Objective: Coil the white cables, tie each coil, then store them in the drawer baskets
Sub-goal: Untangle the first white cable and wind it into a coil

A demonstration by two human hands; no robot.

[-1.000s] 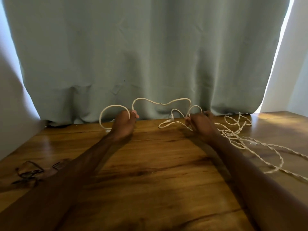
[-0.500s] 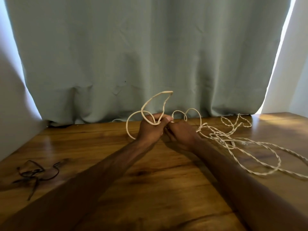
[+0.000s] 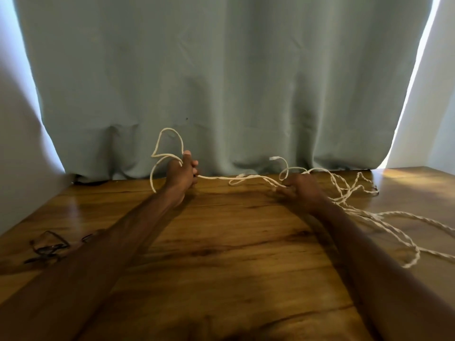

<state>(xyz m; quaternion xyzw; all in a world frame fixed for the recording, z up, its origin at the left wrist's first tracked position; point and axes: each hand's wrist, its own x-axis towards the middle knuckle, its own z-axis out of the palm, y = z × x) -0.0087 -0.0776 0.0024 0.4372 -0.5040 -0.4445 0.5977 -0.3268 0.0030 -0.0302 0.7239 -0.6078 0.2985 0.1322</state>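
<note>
A long white twisted cable (image 3: 236,178) runs across the far part of the wooden table (image 3: 221,254). My left hand (image 3: 182,175) grips a small coil of its loops, which stand up above and left of the fist. My right hand (image 3: 299,190) pinches the same cable further along, with a stretch of it slack between the two hands. A white plug end (image 3: 273,158) sticks up just beyond my right hand. The rest of the cable lies in a loose tangle (image 3: 374,212) on the table to the right. No drawer or basket is in view.
A grey-green curtain (image 3: 221,82) hangs close behind the table's far edge. Thin black ties (image 3: 48,247) lie on the table near its left edge, beside my left forearm. A white wall stands at the left and right.
Half a second ago my hands met at the middle. They have moved apart, the left carrying the loops leftward and the right sliding out to the right along the cable.
</note>
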